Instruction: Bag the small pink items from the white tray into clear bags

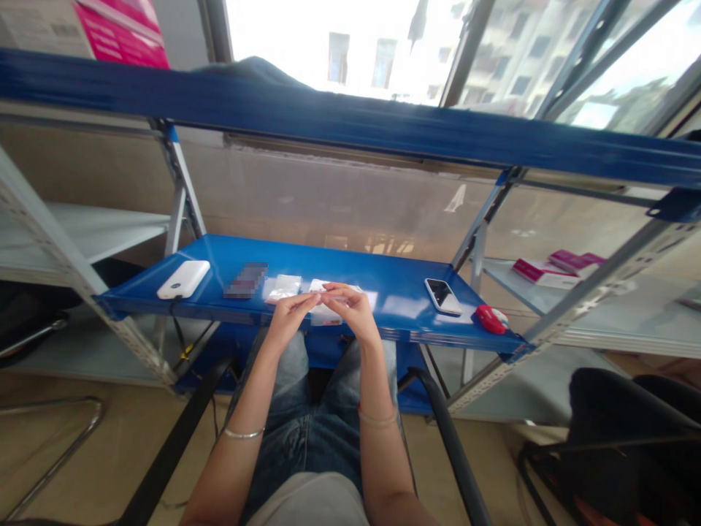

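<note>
My left hand (293, 314) and my right hand (353, 310) meet at the fingertips over the front edge of a blue shelf (405, 267). Both are closed in a pinch, and what sits between the fingers is too small to make out. Just below the fingertips shows a clear plastic piece (325, 316), perhaps a bag. A white item (318, 285) lies right behind the fingers, partly covered by them. To the left of my left hand, a clear plastic bag (285, 288) with pale contents rests on the shelf.
On the shelf's left lie a white power bank (185, 279) with a cable and a blurred-out dark rectangle (246, 280). A phone (442, 296) and a red object (491, 319) lie at the right. A blue beam (350, 124) crosses above; chair armrests (449, 446) flank me.
</note>
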A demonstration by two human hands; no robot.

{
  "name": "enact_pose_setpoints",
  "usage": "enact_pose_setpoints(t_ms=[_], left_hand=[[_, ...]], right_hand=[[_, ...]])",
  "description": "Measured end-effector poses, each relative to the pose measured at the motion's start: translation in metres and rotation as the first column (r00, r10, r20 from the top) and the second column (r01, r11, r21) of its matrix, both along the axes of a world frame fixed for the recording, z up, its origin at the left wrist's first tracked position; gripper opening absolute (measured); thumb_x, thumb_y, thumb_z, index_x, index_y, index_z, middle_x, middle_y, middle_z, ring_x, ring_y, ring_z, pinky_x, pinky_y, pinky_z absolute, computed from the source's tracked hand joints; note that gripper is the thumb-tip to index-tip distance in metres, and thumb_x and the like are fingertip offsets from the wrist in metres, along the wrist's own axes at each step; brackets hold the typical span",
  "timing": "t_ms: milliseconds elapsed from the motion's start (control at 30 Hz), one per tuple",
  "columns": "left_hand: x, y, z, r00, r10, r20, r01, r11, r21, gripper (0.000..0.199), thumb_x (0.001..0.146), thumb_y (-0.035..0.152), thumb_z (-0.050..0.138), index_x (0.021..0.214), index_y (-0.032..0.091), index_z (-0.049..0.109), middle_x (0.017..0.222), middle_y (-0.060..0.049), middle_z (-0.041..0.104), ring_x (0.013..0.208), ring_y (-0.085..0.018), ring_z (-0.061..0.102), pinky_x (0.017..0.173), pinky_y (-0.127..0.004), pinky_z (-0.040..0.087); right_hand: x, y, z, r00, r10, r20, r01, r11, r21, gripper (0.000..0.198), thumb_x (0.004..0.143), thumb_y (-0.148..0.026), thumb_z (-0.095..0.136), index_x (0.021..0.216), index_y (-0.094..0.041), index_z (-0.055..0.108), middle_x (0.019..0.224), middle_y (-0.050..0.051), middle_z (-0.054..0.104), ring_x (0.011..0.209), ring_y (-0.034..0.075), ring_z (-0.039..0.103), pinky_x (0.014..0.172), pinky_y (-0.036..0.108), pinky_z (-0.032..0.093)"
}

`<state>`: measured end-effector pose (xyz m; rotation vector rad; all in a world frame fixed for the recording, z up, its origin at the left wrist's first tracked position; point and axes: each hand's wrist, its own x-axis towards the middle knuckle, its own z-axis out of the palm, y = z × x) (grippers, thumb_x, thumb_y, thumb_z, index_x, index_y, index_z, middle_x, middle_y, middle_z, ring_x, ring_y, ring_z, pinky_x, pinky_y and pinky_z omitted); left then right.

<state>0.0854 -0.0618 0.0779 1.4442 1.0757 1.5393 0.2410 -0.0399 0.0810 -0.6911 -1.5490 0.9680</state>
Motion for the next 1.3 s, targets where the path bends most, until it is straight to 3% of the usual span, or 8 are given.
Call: enact_pose_setpoints(t_ms=[367,700,1000,1167,1300], left_hand=[[0.007,-0.001,0.0,0.999,0.044,-0.009,-0.044,0.996,0.071,0.031,0.075,0.042,0.066,0.09,0.017,0.075,0.1,-0.007,0.073,0.101,-0.026,0.065,0.094,-0.037,0.048],[0.01,0.0,-0.003,0.973,0.229,-0.02,-0.217,0.945,0.246,0.02,0.075,0.036,0.067,0.079,0.018,0.073,0.095,-0.007,0.073,0.094,-0.022,0.066,0.09,-0.036,0.049],[0.01,0.003,-0.006,0.959,0.283,-0.01,-0.274,0.936,0.221,0.02,0.073,0.037,0.068,0.076,0.018,0.072,0.095,-0.007,0.071,0.095,-0.022,0.064,0.089,-0.036,0.048],[0.01,0.004,-0.007,0.96,0.281,-0.012,-0.273,0.942,0.197,0.02,0.073,0.037,0.067,0.076,0.018,0.071,0.096,-0.007,0.071,0.096,-0.022,0.064,0.089,-0.035,0.047],[0.009,0.005,-0.009,0.964,0.265,0.011,-0.263,0.948,0.182,0.021,0.072,0.038,0.068,0.076,0.017,0.071,0.096,-0.008,0.071,0.096,-0.022,0.064,0.089,-0.036,0.047]], right_hand=[[-0.009,-0.003,0.005,0.997,-0.03,-0.068,0.033,0.998,0.052,0.016,0.071,-0.036,0.072,0.076,-0.021,0.07,0.094,0.006,0.068,0.098,0.021,0.062,0.094,0.036,0.045],[-0.009,0.002,0.001,0.994,-0.099,-0.04,0.097,0.995,-0.037,0.016,0.069,-0.036,0.073,0.073,-0.021,0.073,0.098,0.007,0.067,0.099,0.022,0.061,0.09,0.037,0.045],[-0.009,-0.002,0.003,0.975,-0.214,-0.062,0.206,0.972,-0.111,0.017,0.063,-0.037,0.077,0.07,-0.022,0.074,0.105,0.007,0.062,0.101,0.023,0.058,0.078,0.033,0.048],[-0.005,0.001,0.002,0.985,-0.167,-0.032,0.163,0.981,-0.105,0.015,0.065,-0.036,0.076,0.07,-0.022,0.074,0.104,0.007,0.064,0.102,0.023,0.058,0.083,0.034,0.046],[0.005,0.004,0.0,0.999,-0.033,-0.002,0.032,0.994,-0.104,0.018,0.07,-0.038,0.072,0.082,-0.025,0.076,0.111,0.006,0.065,0.107,0.024,0.057,0.086,0.035,0.046]])
